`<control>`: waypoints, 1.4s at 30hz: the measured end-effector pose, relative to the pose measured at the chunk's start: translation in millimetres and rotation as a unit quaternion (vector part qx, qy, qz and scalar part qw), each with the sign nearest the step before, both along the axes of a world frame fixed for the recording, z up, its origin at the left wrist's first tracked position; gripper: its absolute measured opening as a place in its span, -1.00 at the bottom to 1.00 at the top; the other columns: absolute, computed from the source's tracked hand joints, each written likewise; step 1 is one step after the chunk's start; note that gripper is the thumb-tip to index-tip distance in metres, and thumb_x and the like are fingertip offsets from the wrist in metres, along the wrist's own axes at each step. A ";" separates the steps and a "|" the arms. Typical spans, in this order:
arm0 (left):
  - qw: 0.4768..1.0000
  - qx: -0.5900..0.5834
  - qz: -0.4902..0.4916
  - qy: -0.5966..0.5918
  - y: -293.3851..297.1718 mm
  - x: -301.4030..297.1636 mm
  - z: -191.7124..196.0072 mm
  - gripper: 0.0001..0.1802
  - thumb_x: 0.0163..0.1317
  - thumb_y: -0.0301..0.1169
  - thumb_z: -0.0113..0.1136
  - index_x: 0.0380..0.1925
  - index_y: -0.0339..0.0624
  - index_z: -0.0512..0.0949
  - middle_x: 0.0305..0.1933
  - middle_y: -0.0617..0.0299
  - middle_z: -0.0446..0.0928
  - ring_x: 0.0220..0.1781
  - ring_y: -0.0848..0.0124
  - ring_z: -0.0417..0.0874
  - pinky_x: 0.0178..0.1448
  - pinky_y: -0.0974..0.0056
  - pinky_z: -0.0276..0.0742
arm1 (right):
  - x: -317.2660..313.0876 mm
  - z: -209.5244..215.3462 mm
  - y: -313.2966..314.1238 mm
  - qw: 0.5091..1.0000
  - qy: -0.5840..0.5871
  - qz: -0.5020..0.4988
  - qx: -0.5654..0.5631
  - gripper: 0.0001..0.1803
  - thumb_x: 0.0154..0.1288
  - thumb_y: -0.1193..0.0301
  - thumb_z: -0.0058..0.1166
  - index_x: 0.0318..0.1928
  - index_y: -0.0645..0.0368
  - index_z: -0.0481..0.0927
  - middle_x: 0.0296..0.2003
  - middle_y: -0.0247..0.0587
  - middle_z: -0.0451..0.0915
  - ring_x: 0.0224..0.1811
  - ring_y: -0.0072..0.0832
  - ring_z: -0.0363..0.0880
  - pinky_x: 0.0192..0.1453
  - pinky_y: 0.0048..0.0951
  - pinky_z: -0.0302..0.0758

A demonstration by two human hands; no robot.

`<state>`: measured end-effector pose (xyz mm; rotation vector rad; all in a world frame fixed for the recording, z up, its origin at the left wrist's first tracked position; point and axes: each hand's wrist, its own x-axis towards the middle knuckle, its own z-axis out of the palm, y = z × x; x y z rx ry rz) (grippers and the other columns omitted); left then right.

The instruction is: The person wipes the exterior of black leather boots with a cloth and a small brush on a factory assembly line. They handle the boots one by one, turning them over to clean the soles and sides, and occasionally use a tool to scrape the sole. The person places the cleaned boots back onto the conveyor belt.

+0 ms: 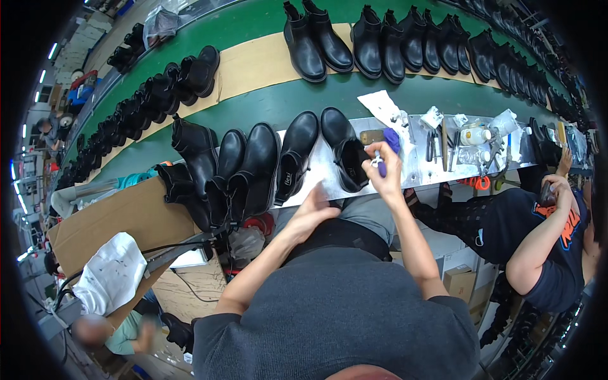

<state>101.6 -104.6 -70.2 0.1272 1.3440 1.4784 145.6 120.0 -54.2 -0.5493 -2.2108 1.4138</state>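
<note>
My right hand (387, 172) is closed around a small purple-handled tool (380, 167), its exact kind unclear. It is just right of the opening of a black ankle boot (339, 130) that lies toe away on the metal work surface. My left hand (311, 214), slightly blurred, hovers at the near edge with thumb apart from the fingers and nothing visible in it. Just beyond it rests a matching black boot (297, 142), its labelled insole showing. Several more black boots (261, 152) crowd the left side. A purple cloth (392, 140) lies beside a small brown block (372, 137).
Rows of black boots (373, 41) stand on cardboard strips (253, 63) over a green belt (266, 101). Bottles (475, 135), hand tools (444, 145) and a stained white paper (383, 107) occupy the right. A co-worker (538, 228) sits there. A white cloth (114, 272) drapes cardboard at left.
</note>
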 end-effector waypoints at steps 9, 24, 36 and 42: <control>0.884 -0.074 0.121 0.445 98.6 -34.0 36.4 0.15 -0.23 -0.15 0.52 0.33 -0.40 0.09 0.06 -0.17 0.32 0.15 0.04 0.42 0.24 0.10 0.35 | 0.7 68.7 35.4 0.917 0.122 -0.104 -0.366 -0.67 0.41 0.34 -0.03 0.01 0.36 0.46 -0.21 -0.07 0.60 -0.24 -0.37 0.65 -0.28 -0.42 0.70; 0.901 -0.129 0.121 0.395 115.8 -39.3 60.5 0.23 -0.34 -0.07 0.59 0.25 -0.61 0.14 -0.04 -0.19 0.29 0.06 0.09 0.35 0.19 0.18 0.35 | -7.0 81.7 -7.7 0.989 0.108 -0.040 -0.091 -0.80 0.12 0.63 0.20 -0.20 0.39 0.57 -0.21 -0.12 0.59 -0.06 -0.41 0.61 -0.16 -0.54 0.60; 0.888 -0.134 0.130 0.420 113.4 -37.0 70.5 0.23 -0.35 -0.06 0.60 0.23 -0.63 0.16 -0.05 -0.15 0.28 0.09 0.12 0.33 0.19 0.21 0.35 | -3.9 85.4 -7.2 0.978 0.145 -0.023 -0.145 -0.88 0.21 0.64 0.11 -0.23 0.42 0.51 -0.17 -0.03 0.59 -0.14 -0.45 0.62 -0.20 -0.56 0.66; 0.936 -0.060 0.140 0.317 112.2 -43.5 65.5 0.22 -0.38 -0.08 0.62 0.21 -0.65 0.20 -0.08 -0.16 0.34 0.02 0.16 0.45 0.11 0.22 0.46 | -3.6 86.2 -1.1 0.957 0.173 -0.004 -0.234 -0.88 0.21 0.65 0.11 -0.23 0.41 0.52 -0.14 0.04 0.59 -0.17 -0.48 0.62 -0.19 -0.55 0.65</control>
